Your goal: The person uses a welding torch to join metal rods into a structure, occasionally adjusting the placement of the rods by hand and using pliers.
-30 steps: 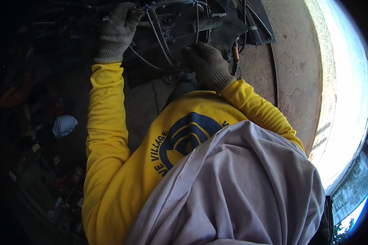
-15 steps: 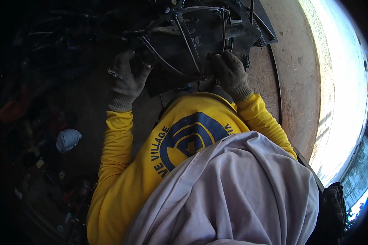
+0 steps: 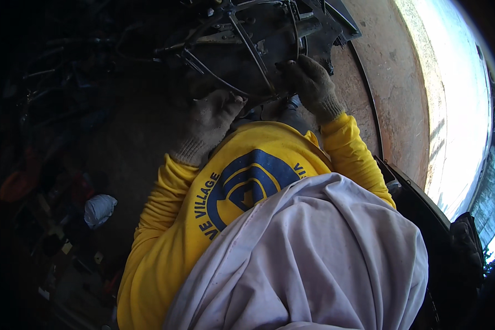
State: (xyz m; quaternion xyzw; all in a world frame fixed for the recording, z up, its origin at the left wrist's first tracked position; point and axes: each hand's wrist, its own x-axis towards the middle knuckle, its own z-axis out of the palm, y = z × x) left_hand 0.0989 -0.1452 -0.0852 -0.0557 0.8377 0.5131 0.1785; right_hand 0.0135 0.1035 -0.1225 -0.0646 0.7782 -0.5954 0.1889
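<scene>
A dark metal frame (image 3: 250, 47) with curved bars and a plate-like part lies across the top of the view, over my legs. My left hand (image 3: 212, 121), in a grey knit glove, is at its near edge. The thumb reaches toward a curved bar, while the other fingers fade into shadow, so their grip is unclear. My right hand (image 3: 316, 85), gloved alike, is closed around the right part of the frame, its fingertips curled over in the dark.
A dark cable or strip (image 3: 367, 91) runs along the brown floor (image 3: 388, 69) on the right. Dark bulky equipment (image 3: 418, 201) stands by my right side. To the left, in deep shadow, lie a pale crumpled bundle (image 3: 99, 210), an orange object (image 3: 15, 187) and scattered small items.
My left hand has moved right and toward me, from beside the frame to its near edge. My right hand keeps its hold. The frame sits slightly higher in view.
</scene>
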